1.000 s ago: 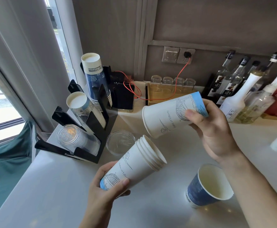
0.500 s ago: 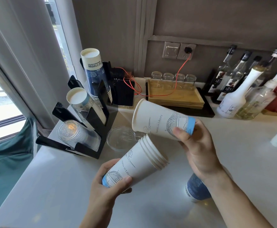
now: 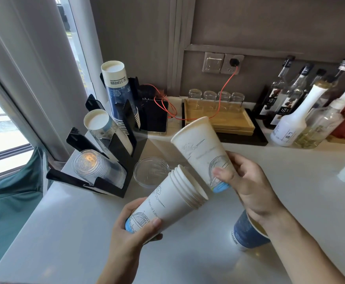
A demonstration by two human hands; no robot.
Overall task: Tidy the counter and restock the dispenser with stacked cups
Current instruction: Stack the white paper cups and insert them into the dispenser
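Paper cups fill both hands, the left hand point(image 3: 130, 228) wrapped round the nested stack point(image 3: 167, 201), the right hand point(image 3: 247, 187) pinching a single cup point(image 3: 200, 148) tilted just above the stack's mouth, right of the dispenser point(image 3: 114, 144); misaligned, its base could catch the rim and slip.

Two bare hands: left hand point(image 3: 126, 238), right hand point(image 3: 251, 189). Forearms uncovered to the frame edge at 6 o'clock. Fingernails short, unpainted.
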